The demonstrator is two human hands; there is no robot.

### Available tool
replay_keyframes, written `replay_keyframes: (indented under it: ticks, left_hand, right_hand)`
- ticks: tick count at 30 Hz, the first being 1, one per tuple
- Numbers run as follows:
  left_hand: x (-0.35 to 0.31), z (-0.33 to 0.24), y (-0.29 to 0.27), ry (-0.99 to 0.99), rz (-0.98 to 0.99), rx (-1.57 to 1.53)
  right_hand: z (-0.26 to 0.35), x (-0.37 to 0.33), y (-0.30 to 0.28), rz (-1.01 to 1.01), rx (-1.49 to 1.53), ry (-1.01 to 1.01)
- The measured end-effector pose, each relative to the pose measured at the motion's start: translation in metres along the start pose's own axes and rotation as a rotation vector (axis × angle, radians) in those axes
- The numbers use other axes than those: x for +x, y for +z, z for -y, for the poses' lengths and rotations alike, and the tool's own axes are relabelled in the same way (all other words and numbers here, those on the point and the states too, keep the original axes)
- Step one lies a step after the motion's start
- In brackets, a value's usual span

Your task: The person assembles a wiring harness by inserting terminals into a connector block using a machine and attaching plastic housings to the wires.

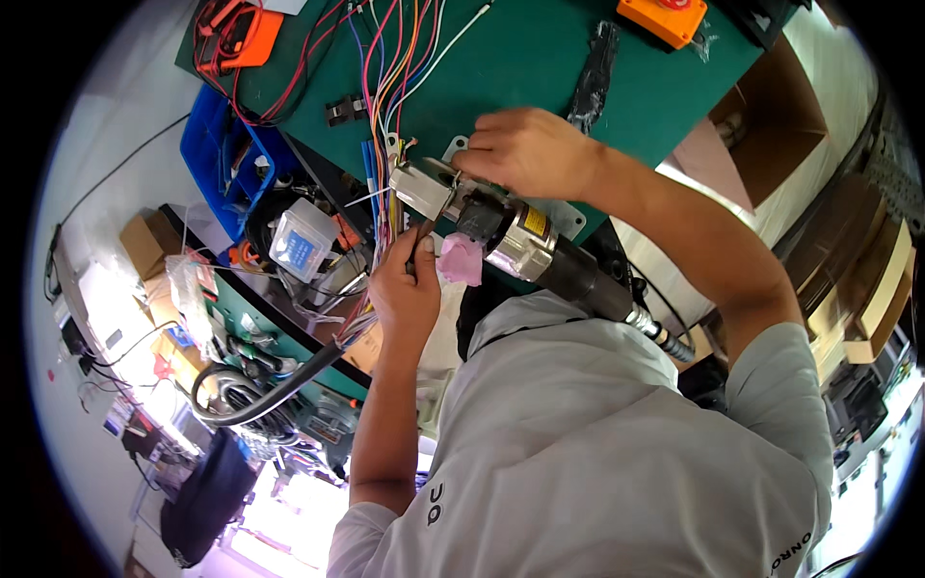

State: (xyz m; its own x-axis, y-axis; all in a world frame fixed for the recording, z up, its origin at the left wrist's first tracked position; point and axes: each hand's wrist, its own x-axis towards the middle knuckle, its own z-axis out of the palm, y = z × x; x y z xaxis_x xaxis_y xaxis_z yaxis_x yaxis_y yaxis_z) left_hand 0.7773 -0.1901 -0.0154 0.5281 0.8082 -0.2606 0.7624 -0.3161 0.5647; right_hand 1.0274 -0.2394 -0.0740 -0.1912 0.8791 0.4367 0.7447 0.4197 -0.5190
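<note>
A silver and black metal assembly with a long dark cylinder (590, 281) lies at the green table's near edge, close to my body. My left hand (405, 289) is closed around a slim dark tool (425, 229), whose thin end reaches up to the silver housing (421, 190); the tool's exact kind is unclear. At the far side of the housing, my right hand (525, 152) has its fingers curled together, and whatever they pinch is hidden. A pink crumpled piece (461, 260) sits beside the black joint of the assembly. Several coloured wires (390, 87) run past the housing's left side.
A thick black cable (299, 379) carries the wires at lower left. Left of the table stand a blue bin (207, 159) and a clear plastic box (302, 241). A black strip (594, 77) and an orange box (663, 19) lie at the back. An open carton (771, 116) stands right.
</note>
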Motion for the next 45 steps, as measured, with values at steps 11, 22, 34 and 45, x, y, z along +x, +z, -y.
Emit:
replay_keyframes:
  ticks: [11, 22, 34, 45]
  left_hand:
    - [0.006, 0.008, 0.008, 0.002, -0.023, 0.003]
    - [0.002, 0.007, 0.006, 0.012, -0.032, 0.016]
    - [0.004, -0.007, 0.000, -0.026, 0.055, -0.022]
    - [0.004, 0.012, 0.012, 0.082, -0.041, 0.013]
  right_hand:
    - [0.001, 0.000, -0.005, 0.069, -0.107, 0.059]
    - [0.007, -0.003, 0.003, 0.034, -0.168, 0.069]
    - [0.011, 0.003, -0.008, 0.195, -0.075, 0.225]
    - [0.012, 0.002, -0.007, 0.227, -0.102, 0.223]
